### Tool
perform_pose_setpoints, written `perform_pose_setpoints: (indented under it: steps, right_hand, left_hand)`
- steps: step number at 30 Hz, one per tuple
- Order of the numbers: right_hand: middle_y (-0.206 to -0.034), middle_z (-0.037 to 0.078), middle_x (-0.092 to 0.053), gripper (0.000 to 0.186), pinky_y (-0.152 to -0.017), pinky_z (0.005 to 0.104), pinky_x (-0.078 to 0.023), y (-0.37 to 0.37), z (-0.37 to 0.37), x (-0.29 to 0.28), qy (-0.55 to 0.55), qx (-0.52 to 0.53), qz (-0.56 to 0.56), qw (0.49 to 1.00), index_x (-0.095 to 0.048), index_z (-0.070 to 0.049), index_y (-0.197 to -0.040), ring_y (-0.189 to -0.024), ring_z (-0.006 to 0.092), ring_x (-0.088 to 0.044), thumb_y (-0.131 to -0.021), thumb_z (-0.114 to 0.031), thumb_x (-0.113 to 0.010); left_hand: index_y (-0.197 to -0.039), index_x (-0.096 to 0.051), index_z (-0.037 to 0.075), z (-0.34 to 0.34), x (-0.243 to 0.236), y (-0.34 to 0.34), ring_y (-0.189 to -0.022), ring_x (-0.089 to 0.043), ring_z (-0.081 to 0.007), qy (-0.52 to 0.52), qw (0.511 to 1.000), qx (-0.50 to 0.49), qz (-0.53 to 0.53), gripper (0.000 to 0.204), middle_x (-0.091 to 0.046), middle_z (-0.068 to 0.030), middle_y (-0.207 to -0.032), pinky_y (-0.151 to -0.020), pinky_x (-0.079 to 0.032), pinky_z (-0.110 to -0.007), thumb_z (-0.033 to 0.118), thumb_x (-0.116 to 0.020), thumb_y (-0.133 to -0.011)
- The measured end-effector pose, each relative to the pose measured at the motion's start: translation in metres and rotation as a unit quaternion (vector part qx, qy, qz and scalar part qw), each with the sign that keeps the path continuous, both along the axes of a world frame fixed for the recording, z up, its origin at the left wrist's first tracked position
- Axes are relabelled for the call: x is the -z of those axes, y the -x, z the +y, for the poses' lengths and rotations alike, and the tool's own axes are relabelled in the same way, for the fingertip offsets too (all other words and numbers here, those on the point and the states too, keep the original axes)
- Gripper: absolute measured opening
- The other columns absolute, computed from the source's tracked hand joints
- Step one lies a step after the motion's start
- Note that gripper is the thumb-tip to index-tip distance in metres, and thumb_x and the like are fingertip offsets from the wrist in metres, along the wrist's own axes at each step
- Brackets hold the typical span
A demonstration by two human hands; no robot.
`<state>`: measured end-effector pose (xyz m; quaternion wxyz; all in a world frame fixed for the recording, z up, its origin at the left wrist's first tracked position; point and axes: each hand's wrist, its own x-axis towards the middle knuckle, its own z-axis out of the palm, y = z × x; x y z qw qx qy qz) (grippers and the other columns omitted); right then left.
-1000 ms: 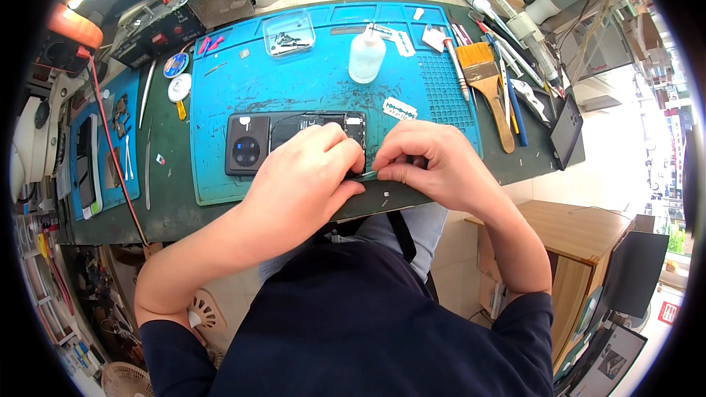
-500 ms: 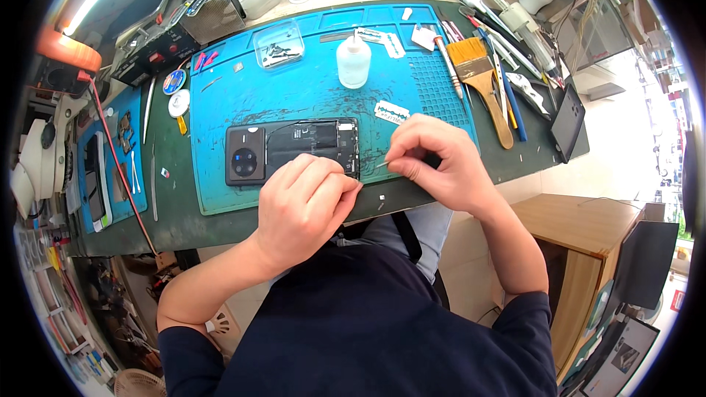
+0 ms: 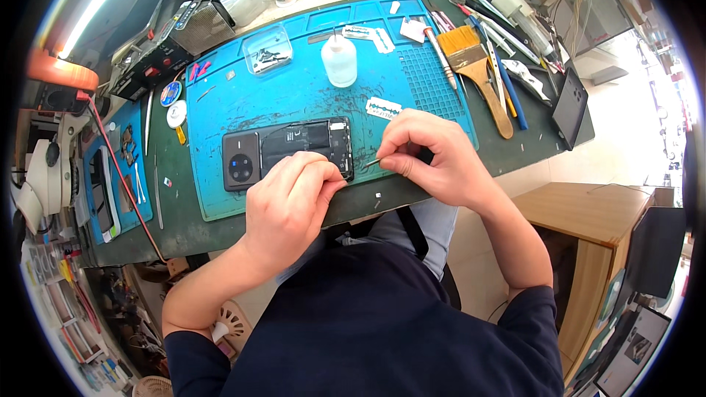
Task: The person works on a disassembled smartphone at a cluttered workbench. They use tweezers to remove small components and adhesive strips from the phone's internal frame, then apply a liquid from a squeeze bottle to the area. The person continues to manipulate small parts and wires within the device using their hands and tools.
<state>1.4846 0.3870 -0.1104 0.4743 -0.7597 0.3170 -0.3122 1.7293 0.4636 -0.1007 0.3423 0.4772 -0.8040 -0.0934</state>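
An opened smartphone [image 3: 294, 143], dark grey, lies on the blue work mat [image 3: 254, 95], its round camera block at the left and black battery bared in the middle. Over its near edge, my left hand [image 3: 288, 202] is closed, thumb and forefinger pinched at the lower right corner. Whatever sits in that pinch is too small to make out. Just right of the phone, my right hand [image 3: 434, 151] pinches a short thin metal tool [image 3: 372, 162]. Its tip points left toward the phone's end; its exact kind does not show. Beyond this hand lies a razor blade [image 3: 383, 107].
A clear bottle [image 3: 339, 62] stands behind the phone, with a tray of small parts [image 3: 268, 51] to its left. At the right lie a wide brush [image 3: 474, 66], pens and a dark phone cover [image 3: 569, 106]. A red cable [image 3: 118, 158] crosses the left side.
The view has shifted slightly, so the bench sits a little differently. Both hands keep their pinches near the phone's right end; the tool tip is still beside it.
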Motion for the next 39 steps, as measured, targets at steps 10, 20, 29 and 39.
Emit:
perform_pose_setpoints:
  steps: [10, 20, 29, 39]
  right_hand:
    - [-0.097, 0.003, -0.070, 0.011, -0.069, 0.0282, -0.050, 0.001, 0.000, 0.001, 0.019, -0.004, 0.003, 1.000, -0.072, -0.004, -0.098, -0.083, 0.0143, -0.064, -0.091, 0.001, -0.079]
    - [-0.096, 0.003, -0.069, 0.011, -0.069, 0.0278, -0.050, -0.001, 0.002, 0.001, -0.005, 0.002, -0.002, 1.000, -0.071, -0.004, -0.098, -0.082, 0.0136, -0.063, -0.091, 0.002, -0.079]
    - [-0.091, 0.004, -0.066, 0.007, -0.069, 0.0297, -0.053, -0.001, 0.002, -0.001, -0.003, 0.002, -0.002, 1.000, -0.073, -0.004, -0.099, -0.077, 0.0124, -0.065, -0.095, -0.002, -0.078]
    - [-0.084, 0.006, -0.068, 0.008, -0.067, 0.0329, -0.053, -0.017, 0.011, -0.018, -0.010, 0.038, 0.056, 0.998, -0.075, -0.005, -0.101, -0.075, 0.0178, -0.067, -0.095, -0.009, -0.079]
  left_hand:
    - [-0.100, -0.061, 0.002, -0.012, -0.003, -0.004, -0.071, -0.069, -0.0275, -0.057, 0.998, -0.013, 0.025, 0.016, -0.065, -0.0112, -0.094, -0.059, -0.053, -0.038, -0.004, -0.074, -0.092]
    - [-0.107, -0.063, -0.002, -0.026, -0.015, -0.023, -0.075, -0.075, -0.0137, -0.314, 0.896, -0.069, 0.305, 0.004, -0.068, -0.0068, -0.098, -0.058, -0.059, -0.025, -0.001, -0.065, -0.105]
    - [-0.108, -0.079, 0.002, -0.120, -0.025, -0.076, -0.072, -0.073, -0.0113, -0.005, 0.989, -0.141, 0.034, 0.015, -0.079, -0.0071, -0.091, -0.063, -0.053, -0.027, 0.013, -0.078, -0.097]
    - [-0.103, -0.077, 0.008, -0.147, -0.004, -0.094, -0.073, -0.070, -0.0264, 0.096, 0.964, -0.186, -0.166, 0.013, -0.078, -0.0084, -0.095, -0.070, -0.056, -0.038, 0.019, -0.078, -0.097]
